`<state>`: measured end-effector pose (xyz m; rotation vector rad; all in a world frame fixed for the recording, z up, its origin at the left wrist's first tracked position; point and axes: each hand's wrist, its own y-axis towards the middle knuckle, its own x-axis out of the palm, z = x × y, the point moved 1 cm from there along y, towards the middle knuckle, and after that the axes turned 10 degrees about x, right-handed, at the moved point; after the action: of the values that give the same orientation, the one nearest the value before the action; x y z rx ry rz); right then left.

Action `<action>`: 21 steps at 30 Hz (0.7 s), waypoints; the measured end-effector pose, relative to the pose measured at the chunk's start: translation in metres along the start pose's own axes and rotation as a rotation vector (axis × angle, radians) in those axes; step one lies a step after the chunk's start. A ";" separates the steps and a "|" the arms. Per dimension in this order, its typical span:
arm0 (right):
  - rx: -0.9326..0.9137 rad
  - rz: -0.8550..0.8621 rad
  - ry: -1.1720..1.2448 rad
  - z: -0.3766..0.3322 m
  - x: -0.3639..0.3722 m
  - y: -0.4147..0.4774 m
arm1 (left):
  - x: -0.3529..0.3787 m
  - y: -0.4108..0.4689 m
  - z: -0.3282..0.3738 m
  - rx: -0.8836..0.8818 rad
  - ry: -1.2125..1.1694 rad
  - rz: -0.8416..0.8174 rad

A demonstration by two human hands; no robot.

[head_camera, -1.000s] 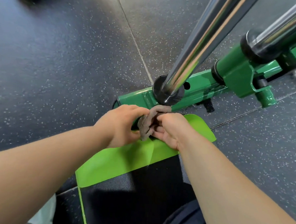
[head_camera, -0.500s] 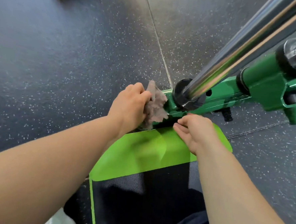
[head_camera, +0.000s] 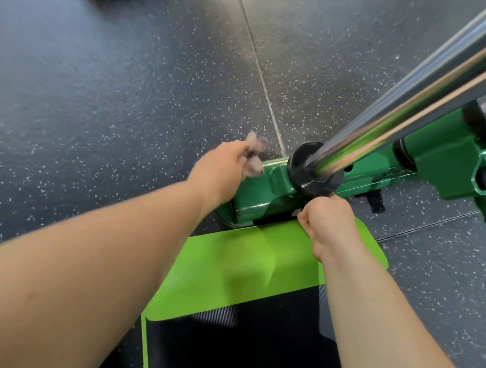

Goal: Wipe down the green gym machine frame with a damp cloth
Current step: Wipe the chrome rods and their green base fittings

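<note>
Far left of the green frame (head_camera: 263, 196): dark speckled floor (head_camera: 99, 89), with a pale seam running down toward the frame's left end.

At that left end: left hand (head_camera: 220, 171), fingers curled round a crumpled grey cloth (head_camera: 253, 159). Cloth at the frame's top corner; too blurred to confirm contact.

On top of the frame, just right of the cloth: black collar (head_camera: 313, 171), with a chrome bar (head_camera: 411, 108) slanting up to the right.

Against the frame's near side, below the collar: right hand (head_camera: 329, 223), fingers curled into a fist. Cannot tell whether anything is held inside.

Just in front of the frame: lime-green panel (head_camera: 239, 269), passing under the right wrist.

Further right along the frame: green bracket (head_camera: 448, 165).
</note>
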<state>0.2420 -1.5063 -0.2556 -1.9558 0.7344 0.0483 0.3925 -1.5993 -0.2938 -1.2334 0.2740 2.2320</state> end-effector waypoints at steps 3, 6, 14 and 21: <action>-0.034 0.066 -0.023 0.003 0.008 0.004 | 0.002 0.006 -0.002 0.034 -0.055 -0.065; -0.040 0.121 -0.040 0.004 0.009 0.004 | 0.004 -0.022 -0.006 -0.046 -0.237 0.055; -0.086 0.202 -0.026 0.004 0.018 0.000 | 0.012 -0.097 -0.004 -0.149 -0.192 -0.048; -0.061 0.184 -0.066 0.006 0.015 -0.002 | -0.011 -0.062 -0.031 -0.221 -0.070 0.140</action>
<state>0.2569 -1.5076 -0.2619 -1.9299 0.8764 0.2484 0.4547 -1.5665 -0.2963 -1.2791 0.0903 2.4738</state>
